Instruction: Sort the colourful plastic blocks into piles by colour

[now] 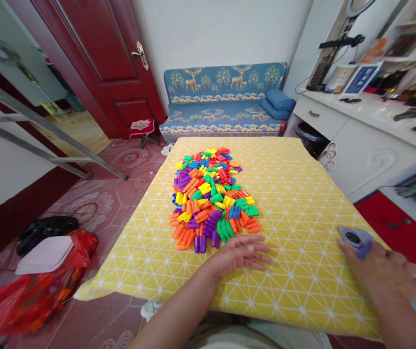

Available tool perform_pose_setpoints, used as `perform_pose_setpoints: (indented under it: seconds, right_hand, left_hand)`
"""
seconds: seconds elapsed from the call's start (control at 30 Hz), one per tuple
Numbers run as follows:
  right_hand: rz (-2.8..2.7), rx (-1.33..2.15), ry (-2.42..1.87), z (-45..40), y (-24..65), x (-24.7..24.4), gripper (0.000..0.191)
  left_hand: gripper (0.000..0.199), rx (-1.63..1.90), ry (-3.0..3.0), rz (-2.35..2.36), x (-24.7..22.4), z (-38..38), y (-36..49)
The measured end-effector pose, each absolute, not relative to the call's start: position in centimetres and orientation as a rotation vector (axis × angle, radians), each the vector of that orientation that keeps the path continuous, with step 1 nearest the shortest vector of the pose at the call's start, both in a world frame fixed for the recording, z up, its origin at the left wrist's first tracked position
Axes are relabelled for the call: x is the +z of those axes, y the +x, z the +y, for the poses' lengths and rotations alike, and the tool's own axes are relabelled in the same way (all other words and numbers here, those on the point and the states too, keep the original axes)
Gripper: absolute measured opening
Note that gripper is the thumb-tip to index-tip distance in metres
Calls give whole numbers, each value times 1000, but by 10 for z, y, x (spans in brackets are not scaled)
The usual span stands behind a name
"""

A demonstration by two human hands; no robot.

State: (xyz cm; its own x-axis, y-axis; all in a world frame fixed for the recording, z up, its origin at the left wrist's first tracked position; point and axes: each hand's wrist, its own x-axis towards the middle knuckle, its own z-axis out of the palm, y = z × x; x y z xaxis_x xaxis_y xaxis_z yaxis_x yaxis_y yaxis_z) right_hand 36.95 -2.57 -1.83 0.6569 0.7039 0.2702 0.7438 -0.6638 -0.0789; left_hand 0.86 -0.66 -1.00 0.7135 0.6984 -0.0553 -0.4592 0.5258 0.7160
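Observation:
My left hand (240, 253) rests on its side on the yellow patterned tablecloth (288, 194), fingers spread and holding nothing. Just beyond it lies a heap of small plastic tube-shaped pieces (211, 194) in orange, purple, green, yellow, blue and red, many of them joined side by side. Over at the right of the table, my right hand (386, 278) is closed around a lilac-grey object (366, 247) with a dark round part on top. The hand covers the rest of that object, so its kind does not show.
A blue sofa (222, 107) stands past the table's far edge. White cabinets (324, 121) and a red drawer front (393, 225) line the right side. At left are a metal ladder (62, 140), red plastic bags (48, 291) and a small stool (143, 128) on the floor.

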Motion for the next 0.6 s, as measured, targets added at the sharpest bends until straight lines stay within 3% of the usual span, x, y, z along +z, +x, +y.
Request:
perform_pose_setpoints:
  seconds: [0.17,0.27,0.33,0.5,0.6]
  right_hand:
    - [-1468,-521,-2089,-8,305,-9,73]
    - [-2001,-293,-1605,4,222,2,59]
    - [-2179,-146,-1373,14,172,7,61]
    - [-2119,13,-1474,65,116,7,66]
    - [-1938,141,-1634,112,122,4,66]
  left_hand:
    - [47,754,936,420,1,-17,9]
    - [31,876,1336,604,27,-28,-1]
    - [27,1048,1652,805,41,-30,-19]
    - [28,1505,1897,1543,38,1,-102]
    - [38,1481,1798,1837,22,42,-158]
